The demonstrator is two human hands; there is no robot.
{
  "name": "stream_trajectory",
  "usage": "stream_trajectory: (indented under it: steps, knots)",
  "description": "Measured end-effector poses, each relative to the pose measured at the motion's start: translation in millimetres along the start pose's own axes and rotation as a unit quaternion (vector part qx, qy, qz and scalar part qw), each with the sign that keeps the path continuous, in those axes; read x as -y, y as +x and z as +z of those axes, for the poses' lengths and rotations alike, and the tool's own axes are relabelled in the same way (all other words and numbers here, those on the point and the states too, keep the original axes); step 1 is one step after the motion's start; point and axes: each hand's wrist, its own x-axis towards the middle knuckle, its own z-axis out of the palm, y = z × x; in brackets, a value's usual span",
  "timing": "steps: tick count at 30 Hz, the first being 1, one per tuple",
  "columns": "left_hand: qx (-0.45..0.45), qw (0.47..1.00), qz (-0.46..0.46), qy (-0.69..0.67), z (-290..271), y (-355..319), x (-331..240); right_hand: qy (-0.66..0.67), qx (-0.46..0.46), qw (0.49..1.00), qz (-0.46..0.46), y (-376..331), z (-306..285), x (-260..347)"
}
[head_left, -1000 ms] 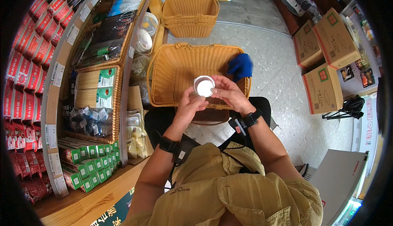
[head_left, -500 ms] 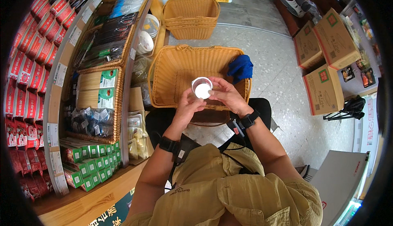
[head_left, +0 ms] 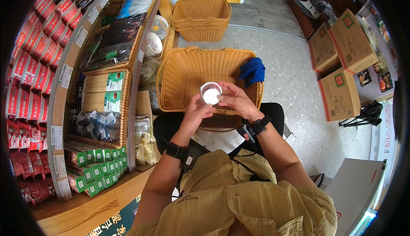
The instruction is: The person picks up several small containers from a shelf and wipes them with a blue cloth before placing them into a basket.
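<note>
Between my two hands is a small round tub (head_left: pixel 211 95) with a white disc-like face turned up and a clear, pale rim. My left hand (head_left: pixel 197 112) grips its lower left side, fingers curled around it. The fingers of my right hand (head_left: pixel 237 100) pinch it from the right, the thumb at the edge of the white face. Just below the tub and beyond my hands sits a woven tan basket (head_left: pixel 178 58). A crumpled blue cloth (head_left: pixel 253 71) hangs over the basket's right rim.
More tan baskets (head_left: pixel 200 20) are stacked farther away. On the left, shelves hold a wicker tray of packaged skewers (head_left: pixel 98 91), green-and-white boxes (head_left: pixel 96 167) and red tubs (head_left: pixel 36 71). Cardboard cartons (head_left: pixel 339 95) stand at the right, with a grey-white panel (head_left: pixel 352 193) nearer.
The whole view has shifted very slightly. My hands keep nearly the same hold on the tub, and the basket and cloth stay in place.
</note>
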Motion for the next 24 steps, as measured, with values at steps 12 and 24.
stream_trajectory:
  steps: [12,24]
  knots:
    - [0.01,1.0,-0.007,0.0,-1.1,0.8,1.6,0.01,0.002,1.0,0.0,-0.4,-1.5,-0.6]
    - [0.005,1.0,-0.012,-0.009,0.8,1.2,2.3,0.025,-0.003,1.0,0.012,-1.3,-3.6,0.5]
